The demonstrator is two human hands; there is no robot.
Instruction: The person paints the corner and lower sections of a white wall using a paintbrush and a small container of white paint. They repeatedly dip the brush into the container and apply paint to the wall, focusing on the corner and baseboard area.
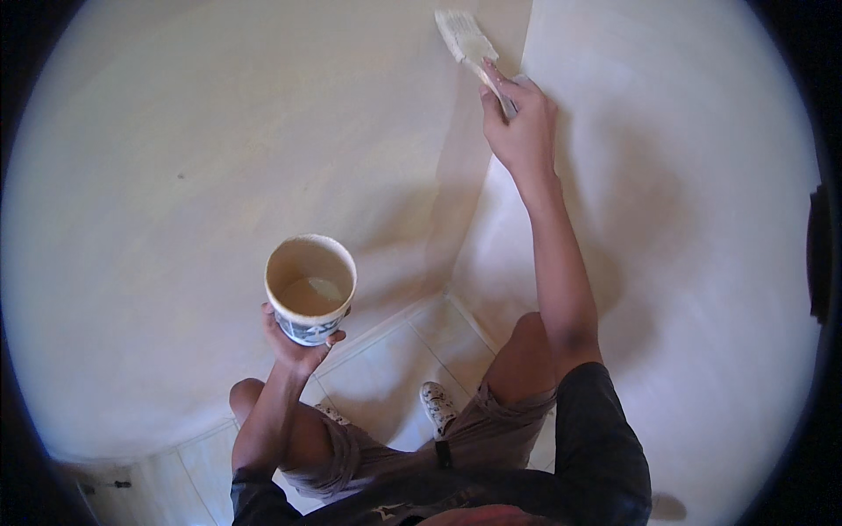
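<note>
My left hand (300, 344) is wrapped round the lower part of a small paint bucket (308, 331), white with a dark printed side. Some pale paint (309, 295) lies at its bottom, and the inner wall is smeared. Up at the wall corner, my right hand (524, 123) grips a wide paintbrush (467, 39) by its handle, index finger stretched along it. The bristles, coated with whitish paint, point to the upper left and are at the left wall (246, 131); whether they touch it I cannot tell.
The right wall (702, 219) meets the left one in a corner beside my right hand. Below lies a tiled floor (377, 377) with a low skirting, where my shoes (437, 407) stand. A dark object (817, 254) sits at the far right edge.
</note>
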